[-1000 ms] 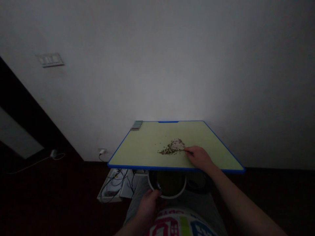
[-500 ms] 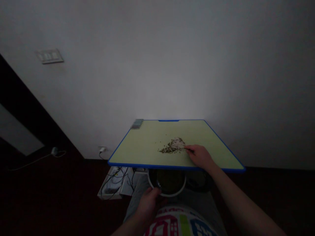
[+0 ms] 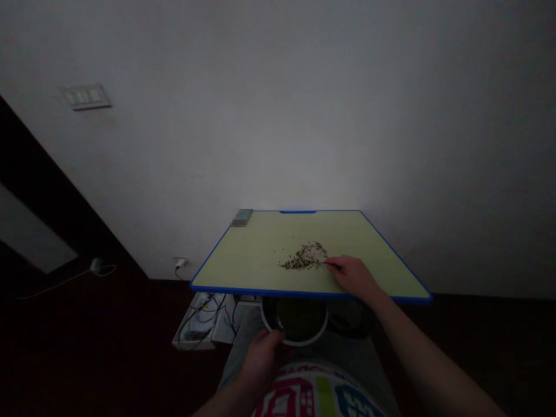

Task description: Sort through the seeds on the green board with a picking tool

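Observation:
On the pale yellow-green board (image 3: 260, 243) with a blue rim lies a heap of pale grains (image 3: 313, 251). Small dark, bean-like grains (image 3: 295, 264) spread to its left. My right hand (image 3: 351, 275) is closed at the right side of the heap, pinching a thin utensil with a dark handle (image 3: 335, 266); its kind is too small to make out. Below the board's front edge, my left hand (image 3: 262, 354) grips the white rim of a bowl (image 3: 310, 343), thumb over the edge. The bowl's inside is dark and greenish, and the board hides its far side.
A second dark container (image 3: 347, 319) sits right of the bowl, partly under the board. White boxes with black cables (image 3: 202, 321) stand on the floor at left. Beyond the board rises a wall (image 3: 304, 116) with a plugged socket (image 3: 180, 263) and a switch panel (image 3: 87, 97).
My right hand has shifted slightly with the utensil at the edge of the heap. My left hand keeps its grip on the bowl. The view has tilted slightly.

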`<state>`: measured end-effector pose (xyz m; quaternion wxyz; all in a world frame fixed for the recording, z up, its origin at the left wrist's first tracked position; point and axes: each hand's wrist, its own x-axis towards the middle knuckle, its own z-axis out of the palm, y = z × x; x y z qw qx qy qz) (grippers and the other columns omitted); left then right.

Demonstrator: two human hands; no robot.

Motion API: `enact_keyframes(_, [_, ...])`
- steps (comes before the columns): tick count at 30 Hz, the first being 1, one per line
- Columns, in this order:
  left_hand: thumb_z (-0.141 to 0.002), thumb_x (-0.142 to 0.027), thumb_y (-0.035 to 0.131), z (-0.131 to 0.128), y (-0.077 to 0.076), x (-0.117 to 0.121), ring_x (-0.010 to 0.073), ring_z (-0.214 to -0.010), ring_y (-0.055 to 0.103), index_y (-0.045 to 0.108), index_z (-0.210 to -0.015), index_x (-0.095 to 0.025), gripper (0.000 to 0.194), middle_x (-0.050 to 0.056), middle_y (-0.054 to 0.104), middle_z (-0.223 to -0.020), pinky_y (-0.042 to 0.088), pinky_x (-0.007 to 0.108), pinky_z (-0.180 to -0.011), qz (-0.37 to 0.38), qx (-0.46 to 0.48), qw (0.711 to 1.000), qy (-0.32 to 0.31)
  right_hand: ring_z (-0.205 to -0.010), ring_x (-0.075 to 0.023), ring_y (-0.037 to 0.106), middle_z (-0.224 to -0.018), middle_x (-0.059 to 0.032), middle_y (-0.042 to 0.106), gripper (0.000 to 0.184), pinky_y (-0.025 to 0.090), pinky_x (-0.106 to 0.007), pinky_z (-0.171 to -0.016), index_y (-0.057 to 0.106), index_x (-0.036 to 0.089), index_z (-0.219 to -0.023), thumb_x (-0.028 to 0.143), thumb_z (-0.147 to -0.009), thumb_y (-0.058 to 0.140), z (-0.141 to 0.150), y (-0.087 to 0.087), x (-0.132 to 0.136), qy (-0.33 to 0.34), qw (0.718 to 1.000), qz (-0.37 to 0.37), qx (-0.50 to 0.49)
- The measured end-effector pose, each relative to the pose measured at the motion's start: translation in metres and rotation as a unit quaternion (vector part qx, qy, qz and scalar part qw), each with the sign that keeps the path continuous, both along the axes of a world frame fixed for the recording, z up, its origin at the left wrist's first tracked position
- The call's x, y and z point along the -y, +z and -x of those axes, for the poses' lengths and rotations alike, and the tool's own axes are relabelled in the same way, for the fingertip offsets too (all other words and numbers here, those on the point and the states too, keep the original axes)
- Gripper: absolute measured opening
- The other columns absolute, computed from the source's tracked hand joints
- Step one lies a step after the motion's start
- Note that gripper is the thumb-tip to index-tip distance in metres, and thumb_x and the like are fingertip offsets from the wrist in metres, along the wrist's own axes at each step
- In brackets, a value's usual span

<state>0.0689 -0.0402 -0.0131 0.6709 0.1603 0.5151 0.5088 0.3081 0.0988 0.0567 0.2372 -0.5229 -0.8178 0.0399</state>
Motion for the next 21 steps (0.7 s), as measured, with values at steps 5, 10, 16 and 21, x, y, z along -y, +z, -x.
enact_keyframes(5, [-0.067,-0.013,0.06,-0.002,0.0,-0.001,0.0184,-0.062,0.065,0.063,-0.071,-0.016,0.006,0.001,0.07,-0.061,0.052,0.03,-0.064,-0.002,0.002,1.0,0.001,-0.094,-0.0218,0.066,-0.103,-0.0075,0.073,0.032,0.048,-0.032,-0.086,0.071,0.02,-0.11,0.024,-0.089,0.048,0.003,0.002,0.0,-0.004,1.0,0.002,0.011])
enact_keyframes(10, [-0.067,-0.012,0.059,-0.002,0.002,-0.001,0.0191,-0.064,0.066,0.064,-0.072,-0.015,0.008,0.004,0.072,-0.067,0.052,0.031,-0.065,0.004,0.001,1.0,0.002,-0.095,-0.0222,0.067,-0.104,-0.0076,0.073,0.032,0.048,-0.033,-0.087,0.07,0.019,-0.111,0.026,-0.09,0.048,0.004,-0.001,-0.006,-0.011,1.0,-0.003,-0.006])
enact_keyframes(16, [-0.069,-0.011,0.058,-0.001,0.003,0.001,0.0184,-0.063,0.065,0.063,-0.071,-0.016,0.008,0.003,0.071,-0.065,0.053,0.032,-0.066,0.007,0.0,1.0,0.007,-0.095,-0.0219,0.067,-0.104,-0.0074,0.073,0.03,0.049,-0.033,-0.087,0.071,0.02,-0.109,0.026,-0.088,0.051,0.006,-0.004,-0.012,0.009,0.999,0.0,-0.032])
enact_keyframes(21, [-0.071,-0.009,0.056,-0.001,0.007,-0.001,0.0171,-0.059,0.064,0.063,-0.067,-0.016,0.01,0.002,0.068,-0.059,0.053,0.03,-0.064,0.011,0.0,1.0,0.011,-0.091,-0.0212,0.067,-0.101,-0.0067,0.074,0.03,0.05,-0.033,-0.083,0.071,0.021,-0.108,0.026,-0.087,0.051,-0.001,-0.006,-0.011,0.039,0.998,0.004,-0.039])
